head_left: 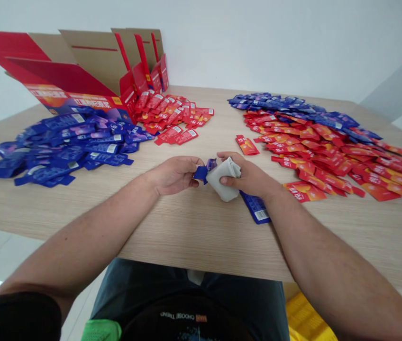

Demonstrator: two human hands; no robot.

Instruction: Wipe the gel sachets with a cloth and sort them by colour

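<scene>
Near the middle of the table, my left hand (177, 175) pinches the end of a small blue packet (201, 174). My right hand (245, 176) is closed around a folded pale grey cloth (224, 180), which meets the packet's other end. Under my right wrist lies another blue packet (256, 207) with a white label, partly hidden. A single red packet (247, 145) rests just beyond my right hand.
Blue packets (62, 144) are heaped at the left, beside red ones (172, 113). Open red cartons (90, 90) stand behind them. Red packets (329, 151) and blue packets (293, 108) form a long pile at the right. A yellow crate (307, 317) is below the table.
</scene>
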